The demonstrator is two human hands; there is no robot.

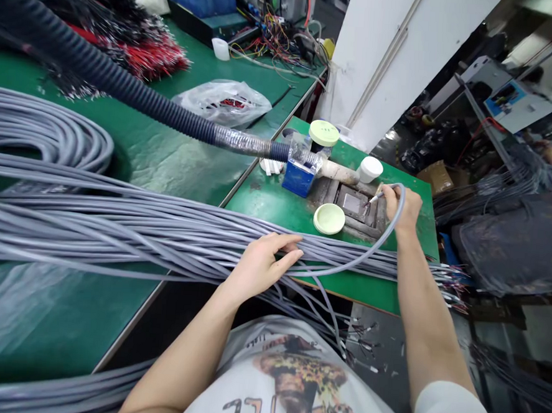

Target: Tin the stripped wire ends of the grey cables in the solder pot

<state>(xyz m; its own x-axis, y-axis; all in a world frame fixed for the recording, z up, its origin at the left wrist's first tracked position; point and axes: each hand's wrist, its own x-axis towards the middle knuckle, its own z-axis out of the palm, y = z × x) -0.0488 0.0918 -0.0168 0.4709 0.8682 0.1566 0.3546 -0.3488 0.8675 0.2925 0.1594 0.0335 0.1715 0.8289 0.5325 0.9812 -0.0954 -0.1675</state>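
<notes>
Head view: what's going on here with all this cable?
The person's right hand pinches one curved cable near its end, with the thin wires at the square fixture; whether they touch it is unclear. The left hand lies on the bundle of grey cables. A hose reaches toward the fixture.

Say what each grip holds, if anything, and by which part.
The right grip holds a grey cable close to its end. The left grip lies on the cable bundle; whether it holds any strand cannot be told.
</notes>
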